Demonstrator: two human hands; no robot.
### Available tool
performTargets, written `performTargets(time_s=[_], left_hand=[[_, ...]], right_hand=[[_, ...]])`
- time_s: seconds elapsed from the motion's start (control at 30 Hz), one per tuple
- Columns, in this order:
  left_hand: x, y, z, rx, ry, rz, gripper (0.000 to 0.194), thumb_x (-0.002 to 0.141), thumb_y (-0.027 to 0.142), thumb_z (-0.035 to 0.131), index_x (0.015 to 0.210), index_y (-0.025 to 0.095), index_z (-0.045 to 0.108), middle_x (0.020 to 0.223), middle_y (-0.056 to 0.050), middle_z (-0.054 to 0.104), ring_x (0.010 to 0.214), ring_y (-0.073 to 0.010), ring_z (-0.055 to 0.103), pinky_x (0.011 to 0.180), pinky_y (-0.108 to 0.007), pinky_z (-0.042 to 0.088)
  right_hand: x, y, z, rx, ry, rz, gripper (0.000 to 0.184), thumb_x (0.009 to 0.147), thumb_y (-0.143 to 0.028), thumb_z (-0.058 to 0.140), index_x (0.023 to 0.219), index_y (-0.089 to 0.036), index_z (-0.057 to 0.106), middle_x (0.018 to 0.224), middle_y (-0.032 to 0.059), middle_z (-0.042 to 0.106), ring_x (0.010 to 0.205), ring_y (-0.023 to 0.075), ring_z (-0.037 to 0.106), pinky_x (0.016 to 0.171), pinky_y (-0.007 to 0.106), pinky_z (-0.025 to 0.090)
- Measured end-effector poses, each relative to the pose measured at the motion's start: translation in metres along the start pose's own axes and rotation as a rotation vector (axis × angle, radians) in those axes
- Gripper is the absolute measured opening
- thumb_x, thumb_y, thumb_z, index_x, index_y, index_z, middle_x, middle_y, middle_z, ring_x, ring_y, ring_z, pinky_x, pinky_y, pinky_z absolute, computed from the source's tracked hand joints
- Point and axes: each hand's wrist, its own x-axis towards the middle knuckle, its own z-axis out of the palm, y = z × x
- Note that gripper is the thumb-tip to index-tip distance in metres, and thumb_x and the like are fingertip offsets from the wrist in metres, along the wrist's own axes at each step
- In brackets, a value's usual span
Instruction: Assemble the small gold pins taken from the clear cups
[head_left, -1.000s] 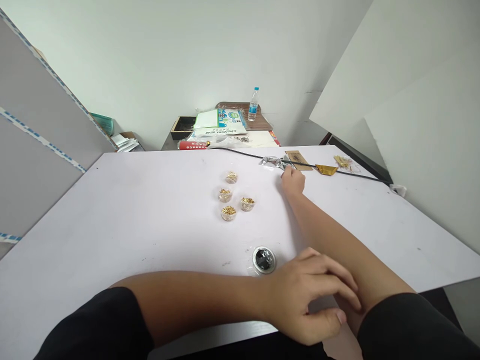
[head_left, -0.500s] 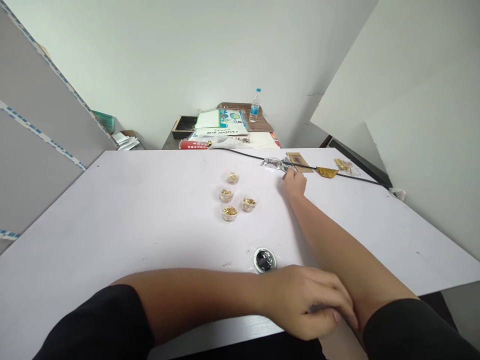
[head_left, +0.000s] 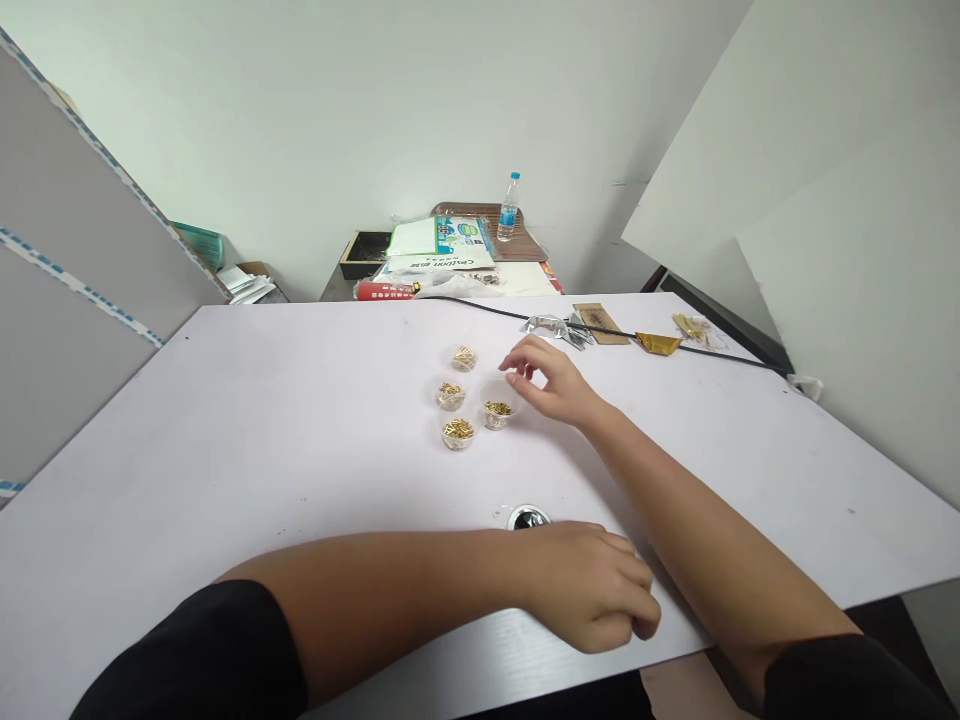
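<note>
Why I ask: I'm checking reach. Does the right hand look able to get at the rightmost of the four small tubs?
Probably yes: the right hand is close to the rightmost tub, with nothing visible blocking it; the left hand is farther off, out of the way.

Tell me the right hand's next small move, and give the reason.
Probably best to lower the right hand slightly toward the rightmost clear cup. It is the cup nearest that hand, gold-coloured pieces show inside it, and the thumb and fingers are curled with a gap and nothing visible between them.
</note>
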Motion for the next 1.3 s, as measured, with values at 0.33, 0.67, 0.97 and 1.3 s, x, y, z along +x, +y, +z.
performTargets(time_s=[0.33, 0.67, 0.97, 1.3], left_hand=[[0.001, 0.002, -0.011, -0.023, -0.079, -0.012, 0.03, 0.083, 0.016, 0.048, 0.097, 0.018, 0.074, 0.098, -0.002, 0.071, 0.092, -0.0192, 0.058, 0.091, -0.029, 0.047], [0.003, 0.001, -0.011, -0.086, -0.092, -0.037, 0.027, 0.083, 0.016, 0.048, 0.097, 0.018, 0.071, 0.101, -0.002, 0.071, 0.096, -0.019, 0.059, 0.094, -0.029, 0.046], [0.004, 0.0, -0.011, -0.115, -0.085, -0.047, 0.024, 0.083, 0.015, 0.05, 0.096, 0.018, 0.07, 0.098, -0.003, 0.07, 0.096, -0.0204, 0.06, 0.092, -0.032, 0.048], [0.005, 0.001, -0.014, -0.094, -0.106, -0.031, 0.022, 0.083, 0.015, 0.05, 0.095, 0.017, 0.069, 0.098, -0.003, 0.07, 0.092, -0.0197, 0.059, 0.093, -0.031, 0.048]], right_hand=[[0.029, -0.057, -0.014, -0.633, -0.667, 0.255, 0.014, 0.08, -0.022, 0.065, 0.089, -0.027, 0.076, 0.107, 0.0053, 0.057, 0.084, 0.0182, 0.059, 0.061, 0.027, 0.036], [0.035, -0.058, -0.003, -0.683, -0.734, 0.317, 0.025, 0.076, -0.017, 0.07, 0.097, -0.029, 0.077, 0.107, 0.0045, 0.066, 0.087, 0.0217, 0.063, 0.06, 0.029, 0.037], [0.033, -0.056, 0.005, -0.709, -0.721, 0.296, 0.021, 0.072, -0.007, 0.068, 0.084, -0.022, 0.076, 0.101, 0.0079, 0.07, 0.085, 0.0244, 0.064, 0.055, 0.029, 0.034], [0.034, -0.053, 0.002, -0.685, -0.733, 0.221, 0.016, 0.077, -0.008, 0.067, 0.083, -0.02, 0.074, 0.107, 0.0064, 0.069, 0.085, 0.0225, 0.065, 0.058, 0.029, 0.036]])
